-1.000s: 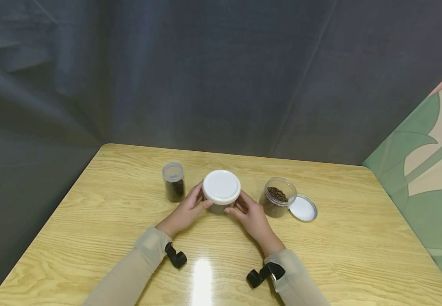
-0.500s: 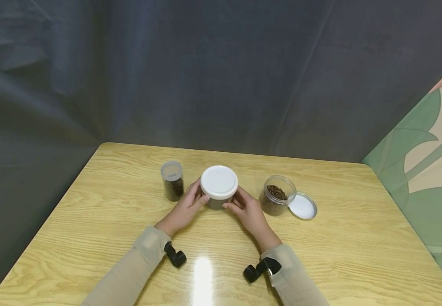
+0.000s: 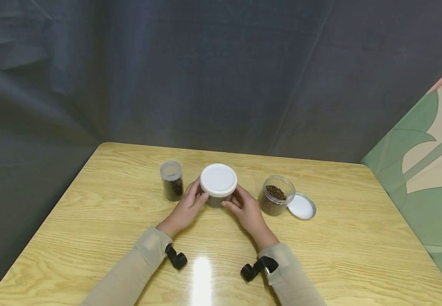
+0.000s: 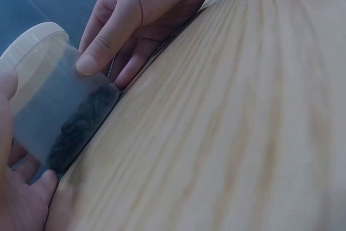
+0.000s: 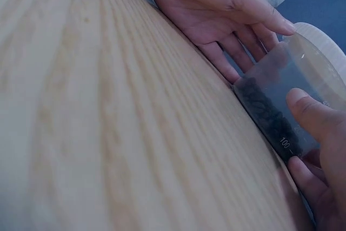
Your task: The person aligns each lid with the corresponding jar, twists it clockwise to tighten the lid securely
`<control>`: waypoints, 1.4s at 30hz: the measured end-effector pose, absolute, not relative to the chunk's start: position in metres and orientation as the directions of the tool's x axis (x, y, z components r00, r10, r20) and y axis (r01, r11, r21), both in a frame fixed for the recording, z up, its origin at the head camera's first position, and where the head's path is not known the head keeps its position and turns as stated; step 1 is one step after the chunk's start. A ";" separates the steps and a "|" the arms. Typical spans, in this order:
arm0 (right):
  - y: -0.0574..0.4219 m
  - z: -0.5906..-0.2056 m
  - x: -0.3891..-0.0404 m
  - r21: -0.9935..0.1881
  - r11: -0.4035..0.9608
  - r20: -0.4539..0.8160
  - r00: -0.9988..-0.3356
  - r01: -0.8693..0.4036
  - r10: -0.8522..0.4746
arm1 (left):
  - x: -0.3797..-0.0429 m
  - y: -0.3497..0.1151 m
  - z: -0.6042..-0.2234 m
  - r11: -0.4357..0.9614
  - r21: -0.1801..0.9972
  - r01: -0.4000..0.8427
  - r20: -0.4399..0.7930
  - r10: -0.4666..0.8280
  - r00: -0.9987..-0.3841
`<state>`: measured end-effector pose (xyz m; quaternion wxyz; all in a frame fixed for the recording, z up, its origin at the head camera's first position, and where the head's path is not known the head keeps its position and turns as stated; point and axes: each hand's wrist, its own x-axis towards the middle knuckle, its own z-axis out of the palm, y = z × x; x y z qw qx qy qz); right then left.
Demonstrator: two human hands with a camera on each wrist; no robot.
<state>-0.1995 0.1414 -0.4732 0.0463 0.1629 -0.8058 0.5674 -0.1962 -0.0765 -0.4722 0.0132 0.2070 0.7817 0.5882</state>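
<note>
A clear plastic jar [image 3: 215,201] with a white lid [image 3: 218,178] stands upright on the table, dark beans lying in its lower part. My left hand [image 3: 184,212] holds its left side, thumb up by the lid's edge. From the other side my right hand [image 3: 249,214] grips it, thumb on the front wall and fingers behind. Measuring marks show on the jar wall [image 5: 278,93] in the right wrist view. In the left wrist view the jar [image 4: 65,101] sits between both hands, its base at the tabletop.
Left of the hands stands a narrower clear jar [image 3: 173,187] of dark beans with a translucent lid. An uncovered jar [image 3: 272,206] of brown beans is at the right, beside a round white lid [image 3: 301,207] lying on the wooden table [image 3: 358,238]. Dark cloth [image 3: 221,76] hangs behind.
Both hands have shifted the white-lidded jar slightly away from the body and a little to the left. The other jars and the loose lid stay in place.
</note>
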 end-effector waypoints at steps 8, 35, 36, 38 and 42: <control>0.140 -0.458 -0.189 -0.905 0.305 0.251 -0.951 -0.297 -0.181 | -0.196 -0.070 -0.470 0.153 0.951 0.270 0.209 0.326 -0.922; 0.141 -0.447 -0.187 -0.872 0.396 0.228 -0.955 -0.287 -0.190 | -0.195 -0.071 -0.477 0.269 0.858 0.436 0.359 0.292 -0.886; 0.141 -0.444 -0.186 -0.870 0.397 0.236 -0.954 -0.293 -0.188 | -0.195 -0.071 -0.477 0.279 0.848 0.450 0.371 0.293 -0.881; 0.143 -0.437 -0.185 -0.861 0.408 0.248 -0.951 -0.303 -0.183 | -0.195 -0.072 -0.476 0.305 0.826 0.475 0.393 0.294 -0.872; 0.145 -0.421 -0.181 -0.817 0.461 0.292 -0.938 -0.346 -0.187 | -0.193 -0.074 -0.474 0.342 0.786 0.514 0.432 0.290 -0.854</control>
